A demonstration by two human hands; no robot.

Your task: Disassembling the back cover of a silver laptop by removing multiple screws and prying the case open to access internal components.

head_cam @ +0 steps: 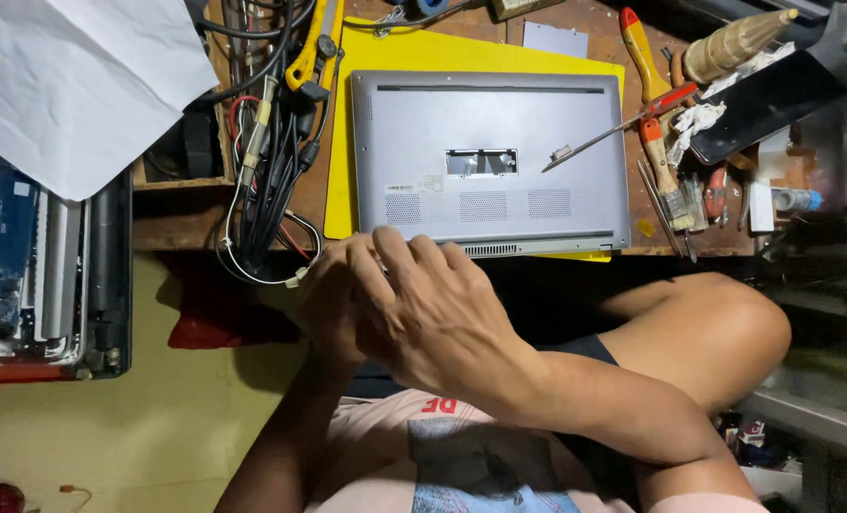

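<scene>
At the upper left of the frame we see a sheet of white paper (67, 81) lying over the corner of the bench, and under it, at the left edge, an opened dark device (25, 275) with blue parts showing inside. Moving right, a bundle of black, red and white cables (270, 180) hangs down from the wooden bench (172, 228), with a yellow-handled tool (310, 47) lying across its top.

At the lower middle our two hands meet. Our left hand (333, 294) lies underneath and is mostly hidden; our right hand (433, 313) is laid over it, fingers spread and curled across the left knuckles. Both hands are pressed together, and we cannot tell whether anything is held between them. They sit just below the front edge of the laptop, close to it.

The laptop (490, 161) lies bottom side up in the upper middle, resting on a yellow mat (343, 142). Its underside is flat grey metal with rounded corners, three perforated vent patches in a row, a long slot along the far edge, a ribbed vent strip on the near edge and a small rectangular opening near the middle.

To the right, a screwdriver (623, 123) with a red handle rests its tip on the grey cover. Beyond it at the upper right lie brushes (666, 171), a wooden-handled tool (737, 38) and a crumpled rag (694, 119).
</scene>
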